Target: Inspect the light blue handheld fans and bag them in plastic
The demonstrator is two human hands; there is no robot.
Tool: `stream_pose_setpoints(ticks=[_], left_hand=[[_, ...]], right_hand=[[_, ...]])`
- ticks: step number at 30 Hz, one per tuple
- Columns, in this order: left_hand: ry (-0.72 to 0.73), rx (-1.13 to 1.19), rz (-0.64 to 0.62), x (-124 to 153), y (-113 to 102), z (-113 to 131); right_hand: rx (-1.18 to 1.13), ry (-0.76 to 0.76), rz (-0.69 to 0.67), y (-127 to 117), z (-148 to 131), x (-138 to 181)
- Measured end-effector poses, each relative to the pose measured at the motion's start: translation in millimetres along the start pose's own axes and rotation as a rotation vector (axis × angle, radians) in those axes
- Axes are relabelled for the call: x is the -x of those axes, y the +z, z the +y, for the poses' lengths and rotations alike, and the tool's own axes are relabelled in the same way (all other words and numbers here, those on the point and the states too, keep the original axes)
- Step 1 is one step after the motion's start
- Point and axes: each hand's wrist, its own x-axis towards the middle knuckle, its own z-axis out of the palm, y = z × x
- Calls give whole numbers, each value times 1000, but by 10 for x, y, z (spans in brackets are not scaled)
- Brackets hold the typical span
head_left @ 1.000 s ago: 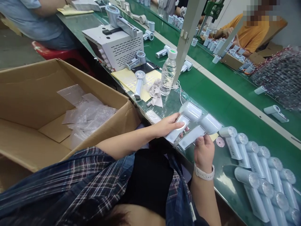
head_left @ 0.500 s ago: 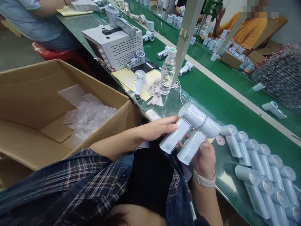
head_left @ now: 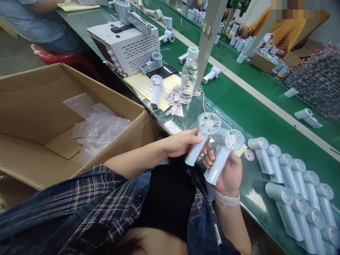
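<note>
Each hand grips one small white handheld fan by its handle: left hand (head_left: 183, 143) holds left fan (head_left: 203, 136), right hand (head_left: 228, 170) holds right fan (head_left: 224, 152). Both are just above the green bench (head_left: 239, 106) edge, heads almost touching. They could bump and scratch.

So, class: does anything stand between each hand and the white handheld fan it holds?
Nothing visible does. The left hand grips the left white handheld fan by its handle, and the right hand grips the right white handheld fan likewise.
</note>
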Motion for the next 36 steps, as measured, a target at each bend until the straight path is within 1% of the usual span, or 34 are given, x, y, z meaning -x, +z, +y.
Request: stream_pose_setpoints(ticks=[3, 6, 11, 16, 19, 23, 32, 36], left_hand=[[7, 12, 6, 2, -41, -13], [27, -25, 13, 8, -58, -10], [67, -144, 78, 28, -39, 38], [107, -205, 106, 34, -12, 64], [104, -212, 106, 21, 0, 55], [90, -224, 129, -5, -2, 36], [67, -248, 186, -31, -46, 5], [59, -238, 186, -33, -58, -8]], right_hand=[[4, -28, 6, -7, 8, 0], [-61, -38, 54, -20, -7, -2], [-145, -167, 145, -69, -25, 10], [-122, -262, 312, -144, 35, 13], [-126, -217, 351, -168, 72, 0], [-131, -117, 352, -172, 91, -17], [-140, -65, 404, -154, 125, -48], [-141, -48, 434, -144, 148, -53]])
